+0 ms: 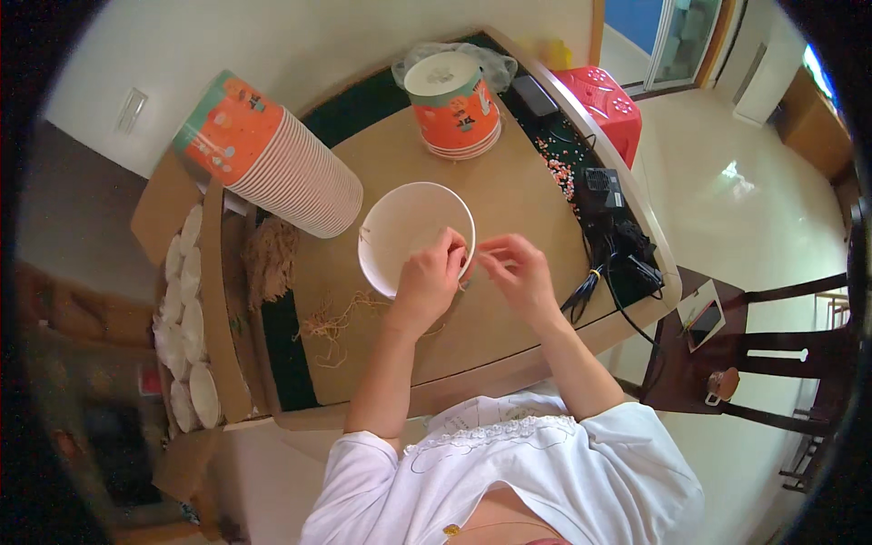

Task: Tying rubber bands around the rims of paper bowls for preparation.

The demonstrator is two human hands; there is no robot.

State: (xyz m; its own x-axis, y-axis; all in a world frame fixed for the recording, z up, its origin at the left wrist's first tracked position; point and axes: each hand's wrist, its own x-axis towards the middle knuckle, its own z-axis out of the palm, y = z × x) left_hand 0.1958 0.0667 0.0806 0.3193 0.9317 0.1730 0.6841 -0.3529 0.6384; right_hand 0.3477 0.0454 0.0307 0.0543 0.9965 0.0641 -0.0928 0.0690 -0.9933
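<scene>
A white paper bucket (404,227) lies tipped on the brown board in front of me, its open mouth toward me. My left hand (431,280) is closed on the bucket's right rim, thumb and fingers pressed together there. Just right of that rim, my right hand (520,272) has its fingertips pinched together; whatever they hold is too small to make out. A short bit of brown twine (364,233) shows at the bucket's left edge. Loose twine strands (338,324) lie on the board left of my left forearm.
A tall leaning stack of orange-and-green paper buckets (282,154) stands left, beside a brown twine bundle (272,259) and a carton of white buckets (238,318). A shorter upside-down stack (457,113) stands at the back. Beads (560,173) and black cables (618,259) line the right edge.
</scene>
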